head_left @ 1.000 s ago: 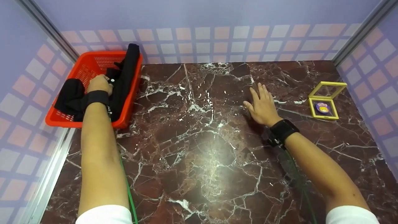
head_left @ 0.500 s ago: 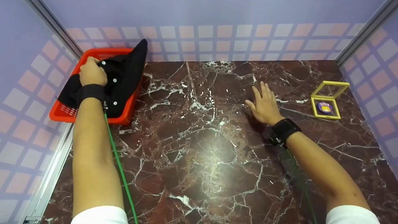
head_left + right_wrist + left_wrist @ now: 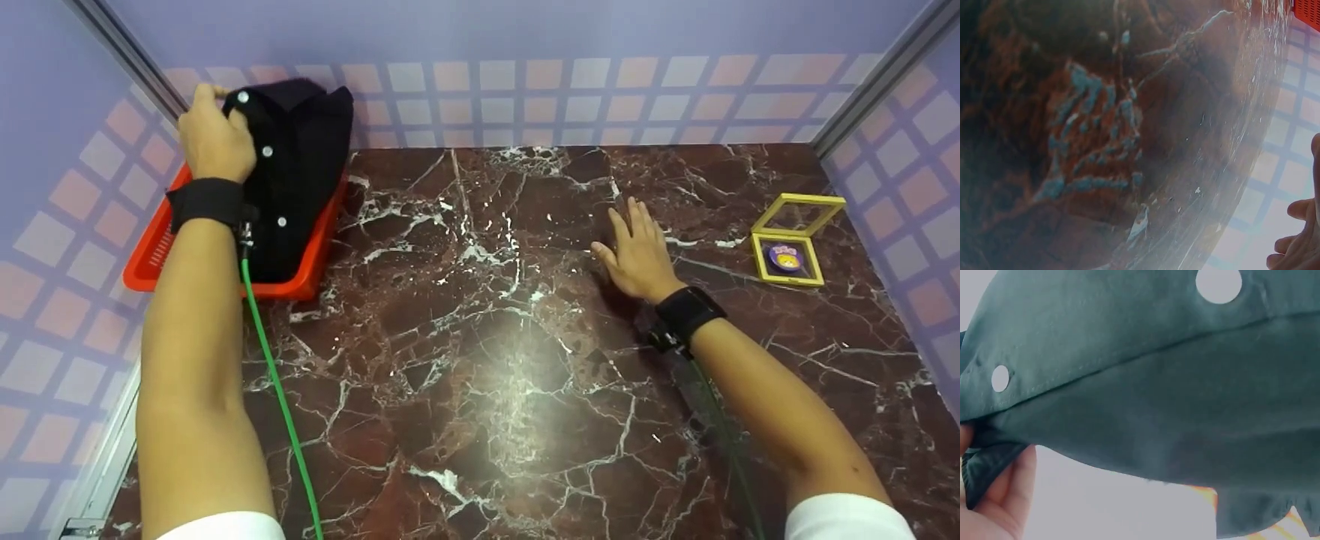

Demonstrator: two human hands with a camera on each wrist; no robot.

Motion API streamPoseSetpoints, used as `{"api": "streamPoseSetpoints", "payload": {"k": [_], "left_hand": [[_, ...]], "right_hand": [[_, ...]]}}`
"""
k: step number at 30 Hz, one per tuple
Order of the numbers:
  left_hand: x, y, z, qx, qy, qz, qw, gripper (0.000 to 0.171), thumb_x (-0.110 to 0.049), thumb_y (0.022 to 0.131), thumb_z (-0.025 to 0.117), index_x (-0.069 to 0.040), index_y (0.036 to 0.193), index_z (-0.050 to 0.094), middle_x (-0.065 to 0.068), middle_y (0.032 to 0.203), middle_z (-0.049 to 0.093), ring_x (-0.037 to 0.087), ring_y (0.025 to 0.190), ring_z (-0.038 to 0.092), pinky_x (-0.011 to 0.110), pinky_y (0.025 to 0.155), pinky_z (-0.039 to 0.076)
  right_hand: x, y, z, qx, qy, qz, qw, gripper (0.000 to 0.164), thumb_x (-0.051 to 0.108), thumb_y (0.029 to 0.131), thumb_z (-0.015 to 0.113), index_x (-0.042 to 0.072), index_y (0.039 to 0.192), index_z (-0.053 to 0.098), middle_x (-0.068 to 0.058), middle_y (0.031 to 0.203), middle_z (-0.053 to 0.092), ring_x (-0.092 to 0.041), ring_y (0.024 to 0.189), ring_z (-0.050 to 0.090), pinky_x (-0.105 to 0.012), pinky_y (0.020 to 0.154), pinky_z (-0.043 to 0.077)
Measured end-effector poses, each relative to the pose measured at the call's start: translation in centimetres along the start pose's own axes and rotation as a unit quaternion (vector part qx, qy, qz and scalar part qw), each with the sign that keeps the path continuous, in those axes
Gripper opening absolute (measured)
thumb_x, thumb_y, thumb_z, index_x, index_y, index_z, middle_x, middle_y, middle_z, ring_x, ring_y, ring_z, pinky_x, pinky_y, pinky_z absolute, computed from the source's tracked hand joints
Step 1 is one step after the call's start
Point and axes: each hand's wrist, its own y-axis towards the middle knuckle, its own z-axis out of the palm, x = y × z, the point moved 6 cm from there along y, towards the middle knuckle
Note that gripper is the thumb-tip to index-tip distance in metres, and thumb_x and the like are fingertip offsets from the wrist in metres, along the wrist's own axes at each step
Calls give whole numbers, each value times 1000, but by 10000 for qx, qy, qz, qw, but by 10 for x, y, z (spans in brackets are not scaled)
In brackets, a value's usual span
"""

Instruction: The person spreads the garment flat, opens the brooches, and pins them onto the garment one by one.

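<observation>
Your left hand [image 3: 216, 142] pinches the upper edge of the black garment [image 3: 296, 176] between thumb and fingers, just beside the topmost of its visible white buttons [image 3: 268, 151]. The cloth stands raised toward the wall, while its lower part lies within the rim of the red basket [image 3: 304, 287]. A firm pinch on that buttoned edge and a slow, straight lift should serve you best; let the hem clear the rim before any sideways pull, or the basket may drag or tip. Mind the green cable [image 3: 283, 397] at your wrist, which could snag there. Your right hand [image 3: 637, 251] holds nothing, fingers straight, at the marble tabletop [image 3: 450, 352]; it could steady the basket if that shifts
</observation>
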Motion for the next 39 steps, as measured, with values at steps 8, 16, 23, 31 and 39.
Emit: {"api": "streamPoseSetpoints", "payload": {"k": [8,16,23,31,39], "left_hand": [[-47,-5,-8,-762,-621,571,9935,23,-24,96,44,-24,118,52,1,87,62,16,80,52,27,79,39],[-84,-17,-17,-1273,-1256,1166,9769,18,-22,95,45,-23,110,55,-12,58,44,2,54,42,20,57,31],[-120,-33,-19,-1624,-1588,1867,9558,18,-16,95,45,-22,108,57,-13,56,45,-3,49,40,19,53,29],[-149,-44,-16,-1738,-1547,2102,9496,43,-15,93,47,-16,136,46,-10,54,44,-4,45,31,19,53,27],[-193,-62,-6,-1329,-1496,2027,9586,28,-17,92,51,-12,118,60,4,106,68,17,84,62,24,84,45]], "right_hand": [[-2,-2,0,8,81,38,10000,66,45,94,44,2,142,31,-27,150,12,-38,139,7,-57,108,10],[-1,-2,1,19,117,68,9999,65,40,94,47,1,142,30,-27,150,11,-40,138,8,-56,108,9],[0,-3,1,-16,121,42,9999,65,40,94,48,0,142,31,-27,149,12,-41,137,10,-57,108,10],[3,-1,1,-53,134,-35,9999,66,45,94,44,1,142,31,-27,150,12,-40,138,9,-57,108,11],[2,-3,0,-11,134,32,9999,66,44,95,44,0,142,30,-26,150,12,-39,138,8,-56,108,11]]}}
